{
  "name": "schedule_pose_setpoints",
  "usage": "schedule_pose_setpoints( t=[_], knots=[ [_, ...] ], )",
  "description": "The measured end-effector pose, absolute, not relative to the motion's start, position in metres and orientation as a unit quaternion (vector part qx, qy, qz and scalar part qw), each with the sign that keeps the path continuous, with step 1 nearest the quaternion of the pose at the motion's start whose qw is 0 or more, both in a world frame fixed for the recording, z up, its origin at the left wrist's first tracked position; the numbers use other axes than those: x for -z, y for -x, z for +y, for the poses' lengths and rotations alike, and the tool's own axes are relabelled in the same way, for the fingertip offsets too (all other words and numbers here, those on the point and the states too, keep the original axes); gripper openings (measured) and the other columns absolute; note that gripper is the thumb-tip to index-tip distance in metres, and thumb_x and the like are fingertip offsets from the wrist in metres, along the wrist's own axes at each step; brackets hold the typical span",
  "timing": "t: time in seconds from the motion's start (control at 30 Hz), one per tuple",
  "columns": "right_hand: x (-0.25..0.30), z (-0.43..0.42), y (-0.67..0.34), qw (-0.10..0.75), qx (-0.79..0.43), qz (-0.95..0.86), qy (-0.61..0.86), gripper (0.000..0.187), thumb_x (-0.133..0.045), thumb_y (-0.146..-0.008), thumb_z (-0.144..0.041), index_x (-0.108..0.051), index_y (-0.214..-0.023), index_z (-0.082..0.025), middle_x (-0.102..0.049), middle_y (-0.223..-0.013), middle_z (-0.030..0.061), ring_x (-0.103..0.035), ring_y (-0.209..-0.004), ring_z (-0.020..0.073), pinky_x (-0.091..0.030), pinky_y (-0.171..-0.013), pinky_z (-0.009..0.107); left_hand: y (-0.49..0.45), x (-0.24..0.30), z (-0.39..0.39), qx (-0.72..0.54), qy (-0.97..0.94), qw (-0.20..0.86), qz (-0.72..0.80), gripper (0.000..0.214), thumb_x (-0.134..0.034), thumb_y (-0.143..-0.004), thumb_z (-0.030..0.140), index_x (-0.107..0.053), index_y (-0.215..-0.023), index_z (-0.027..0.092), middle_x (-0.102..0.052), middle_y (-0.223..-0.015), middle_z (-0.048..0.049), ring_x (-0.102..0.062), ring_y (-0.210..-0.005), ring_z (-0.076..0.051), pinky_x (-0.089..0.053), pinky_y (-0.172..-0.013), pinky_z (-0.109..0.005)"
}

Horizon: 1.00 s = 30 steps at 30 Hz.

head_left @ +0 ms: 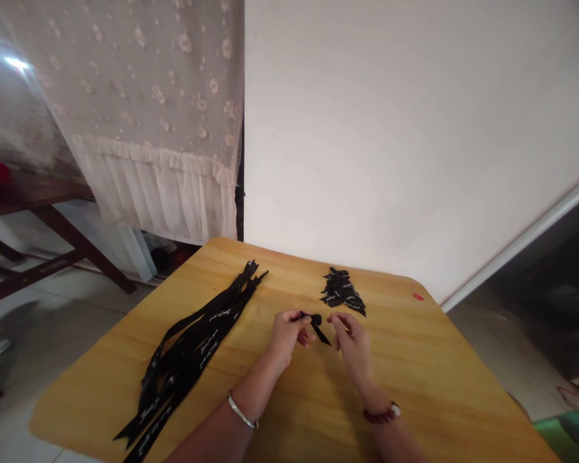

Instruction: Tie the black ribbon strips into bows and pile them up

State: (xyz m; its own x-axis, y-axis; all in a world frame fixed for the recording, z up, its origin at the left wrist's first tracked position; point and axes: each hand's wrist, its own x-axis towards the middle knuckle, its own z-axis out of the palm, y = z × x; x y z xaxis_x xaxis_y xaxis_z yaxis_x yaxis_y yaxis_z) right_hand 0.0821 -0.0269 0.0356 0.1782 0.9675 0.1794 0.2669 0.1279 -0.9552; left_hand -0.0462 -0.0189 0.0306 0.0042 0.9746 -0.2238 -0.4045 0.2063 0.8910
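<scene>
Over the middle of the table, a small black ribbon tied in a bow (317,319) is pinched between the thumb and fingers of my left hand (287,334). One tail of the bow hangs down to the right. Just right of it, my right hand (351,341) has its thumb and forefinger pressed together, a small gap from the bow. Whatever those fingertips may hold is too small to make out. Beyond both hands lies a pile of finished-looking black bows (341,290) with white lettering.
Long black ribbons (193,347) with white script lie in a bundle along the left of the wooden table (415,386). A small red object (417,297) sits near the far right corner. A white wall panel (390,128) and a lace curtain (159,96) stand behind.
</scene>
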Motion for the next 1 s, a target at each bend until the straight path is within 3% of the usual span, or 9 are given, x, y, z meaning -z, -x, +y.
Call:
schedule_pose_setpoints(
  t=[0.1, 0.17, 0.27, 0.47, 0.6, 0.73, 1.0],
  knots=[
    [-0.0382, -0.0299, -0.0775, 0.517, -0.433, -0.515, 0.529, 0.031, -0.049, -0.068, -0.046, -0.051, -0.068, -0.016, -0.057, -0.059, 0.0006, -0.035, -0.029, 0.0046, -0.025, -0.030, 0.020, 0.0451, -0.0300, -0.0199, -0.529, -0.327, 0.658, 0.424, 0.019, -0.059, -0.057, 0.021, -0.056, -0.071, 0.009, -0.063, -0.066, -0.0073, -0.056, -0.040, -0.012, -0.037, -0.030, -0.018],
    [-0.0367, -0.0307, -0.0745, 0.506, -0.488, -0.492, 0.513, 0.030, -0.051, -0.067, -0.046, -0.049, -0.064, -0.016, -0.055, -0.053, -0.0013, -0.041, -0.030, 0.0060, -0.025, -0.030, 0.019, 0.0446, -0.0295, -0.0206, -0.523, -0.333, 0.667, 0.413, 0.020, -0.058, -0.058, 0.021, -0.055, -0.074, 0.009, -0.063, -0.066, -0.0078, -0.055, -0.039, -0.012, -0.037, -0.030, -0.018],
    [-0.0328, -0.0304, -0.0721, 0.504, -0.529, -0.468, 0.497, 0.031, -0.053, -0.066, -0.046, -0.049, -0.065, -0.016, -0.059, -0.062, 0.0008, -0.049, -0.034, 0.0081, -0.028, -0.032, 0.018, 0.0442, -0.0286, -0.0208, -0.525, -0.328, 0.673, 0.406, 0.019, -0.056, -0.059, 0.021, -0.053, -0.074, 0.010, -0.063, -0.063, -0.0067, -0.055, -0.038, -0.012, -0.037, -0.030, -0.018],
    [-0.0304, -0.0289, -0.0725, 0.506, -0.513, -0.474, 0.507, 0.031, -0.052, -0.066, -0.046, -0.047, -0.065, -0.016, -0.058, -0.065, 0.0004, -0.046, -0.030, 0.0056, -0.024, -0.030, 0.017, 0.0449, -0.0286, -0.0191, -0.547, -0.288, 0.693, 0.370, 0.016, -0.058, -0.061, 0.019, -0.050, -0.072, 0.011, -0.063, -0.068, -0.0065, -0.060, -0.051, -0.016, -0.044, -0.040, -0.021],
    [-0.0294, -0.0272, -0.0731, 0.512, -0.479, -0.505, 0.504, 0.033, -0.052, -0.066, -0.048, -0.045, -0.060, -0.017, -0.050, -0.046, -0.0047, -0.039, -0.026, 0.0046, -0.021, -0.028, 0.017, 0.0455, -0.0308, -0.0203, -0.551, -0.290, 0.697, 0.355, 0.013, -0.058, -0.061, 0.015, -0.052, -0.071, 0.010, -0.063, -0.067, -0.0077, -0.061, -0.061, -0.017, -0.048, -0.054, -0.023],
    [-0.0287, -0.0265, -0.0735, 0.517, -0.458, -0.525, 0.498, 0.034, -0.051, -0.067, -0.049, -0.040, -0.055, -0.018, -0.035, -0.031, -0.0093, -0.033, -0.024, 0.0046, -0.019, -0.027, 0.017, 0.0440, -0.0315, -0.0213, -0.534, -0.341, 0.683, 0.363, 0.014, -0.057, -0.060, 0.018, -0.053, -0.071, 0.010, -0.063, -0.064, -0.0058, -0.060, -0.055, -0.016, -0.047, -0.050, -0.025],
    [-0.0337, -0.0282, -0.0735, 0.488, -0.450, -0.540, 0.518, 0.034, -0.054, -0.064, -0.045, -0.041, -0.049, -0.017, -0.039, -0.030, -0.0072, -0.035, -0.026, 0.0057, -0.022, -0.031, 0.019, 0.0400, -0.0230, -0.0179, -0.515, -0.396, 0.664, 0.371, 0.013, -0.055, -0.059, 0.022, -0.055, -0.068, 0.011, -0.060, -0.059, -0.0015, -0.058, -0.053, -0.015, -0.047, -0.051, -0.027]
  ],
)
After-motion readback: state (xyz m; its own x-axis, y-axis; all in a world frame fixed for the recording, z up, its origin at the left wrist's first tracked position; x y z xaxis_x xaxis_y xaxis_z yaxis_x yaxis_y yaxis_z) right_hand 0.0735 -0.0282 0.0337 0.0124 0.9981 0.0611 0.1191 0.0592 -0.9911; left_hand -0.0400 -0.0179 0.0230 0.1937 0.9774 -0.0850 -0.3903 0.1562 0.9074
